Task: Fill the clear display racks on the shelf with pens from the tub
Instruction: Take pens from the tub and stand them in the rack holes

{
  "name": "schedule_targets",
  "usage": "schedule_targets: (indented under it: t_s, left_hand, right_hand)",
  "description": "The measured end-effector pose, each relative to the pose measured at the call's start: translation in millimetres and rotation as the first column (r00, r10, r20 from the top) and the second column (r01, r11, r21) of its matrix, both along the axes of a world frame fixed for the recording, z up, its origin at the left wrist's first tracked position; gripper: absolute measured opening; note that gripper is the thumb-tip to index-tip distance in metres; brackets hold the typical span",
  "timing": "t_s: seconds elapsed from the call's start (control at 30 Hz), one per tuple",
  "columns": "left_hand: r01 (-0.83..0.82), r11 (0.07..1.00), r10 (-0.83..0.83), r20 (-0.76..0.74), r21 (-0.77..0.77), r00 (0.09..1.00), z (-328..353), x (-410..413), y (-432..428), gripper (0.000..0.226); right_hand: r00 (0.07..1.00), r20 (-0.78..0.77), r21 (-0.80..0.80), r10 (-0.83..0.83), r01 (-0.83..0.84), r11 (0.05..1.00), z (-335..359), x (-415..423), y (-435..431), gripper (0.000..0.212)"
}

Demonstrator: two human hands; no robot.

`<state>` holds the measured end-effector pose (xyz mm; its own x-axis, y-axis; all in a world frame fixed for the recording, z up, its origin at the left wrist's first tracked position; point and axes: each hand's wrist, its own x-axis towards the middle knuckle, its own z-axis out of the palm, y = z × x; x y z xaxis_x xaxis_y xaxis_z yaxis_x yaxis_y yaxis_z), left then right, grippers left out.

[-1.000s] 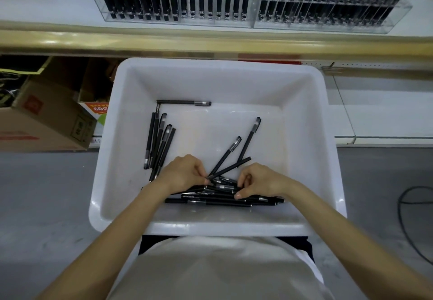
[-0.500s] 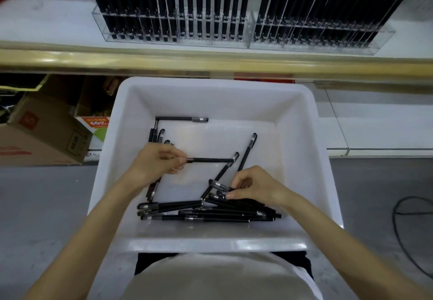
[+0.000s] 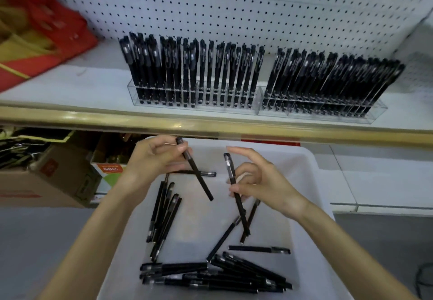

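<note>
Change: a moment ago both hands were low among the pens; now each is raised over the tub with one pen, ready for slotting.
Left hand: fingers curled, pinching left pen near its cap.
Right hand: thumb and lower fingers pinch right pen; forefinger straight.
Tub: loose pens heaped by the near wall, with a bunch at left.
Racks on shelf: look nearly full; free slots are hard to make out.

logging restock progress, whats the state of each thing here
left hand, pinches a pen near its upper end
right hand, holds a second pen, index finger straight
left rack, pens upright, some gaps
right rack, packed, pens leaning right
tub, loose pens lying flat inside
</note>
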<state>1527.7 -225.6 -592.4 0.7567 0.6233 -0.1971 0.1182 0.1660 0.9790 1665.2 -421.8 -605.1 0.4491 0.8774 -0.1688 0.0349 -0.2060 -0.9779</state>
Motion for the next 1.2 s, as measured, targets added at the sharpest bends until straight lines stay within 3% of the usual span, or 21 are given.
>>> schedule_targets:
  t_s: [0.1, 0.27, 0.43, 0.53, 0.67, 0.93, 1.2]
  left_hand:
    - [0.01, 0.999, -0.011, 0.03, 0.043, 0.999, 11, 11, 4, 0.013]
    - [0.018, 0.999, -0.02, 0.069, 0.028, 0.997, 25, 21, 16, 0.02]
    - [0.058, 0.998, -0.061, 0.105, 0.034, 0.993, 37, 26, 33, 0.023]
    - [0.022, 1.0, -0.023, 0.122, 0.012, 0.992, 42, 28, 40, 0.029]
    - [-0.018, 0.998, 0.026, 0.138, -0.058, 0.99, 43, 29, 47, 0.035]
    - [0.02, 0.987, 0.005, 0.156, -0.16, 0.988, 43, 26, 49, 0.019]
    - [-0.023, 0.985, 0.049, 0.151, -0.171, 0.987, 42, 22, 55, 0.023]
  right_hand:
    - [0.998, 0.052, 0.072, 0.022, -0.026, 0.997, 16, 13, 25, 0.072]
    - [0.993, 0.108, 0.171, 0.041, -0.06, 0.984, 42, 31, 59, 0.06]
    - [0.959, 0.265, 0.239, -0.101, 0.036, 0.97, 72, 51, 91, 0.05]
    - [0.869, 0.361, 0.392, -0.34, 0.189, 0.9, 90, 63, 108, 0.042]
    - [0.741, 0.345, 0.586, -0.576, 0.309, 0.749, 106, 74, 131, 0.043]
    - [0.555, 0.492, 0.667, -0.67, 0.254, 0.7, 92, 85, 169, 0.041]
    - [0.267, 0.7, 0.652, -0.663, 0.141, 0.745, 65, 92, 182, 0.042]
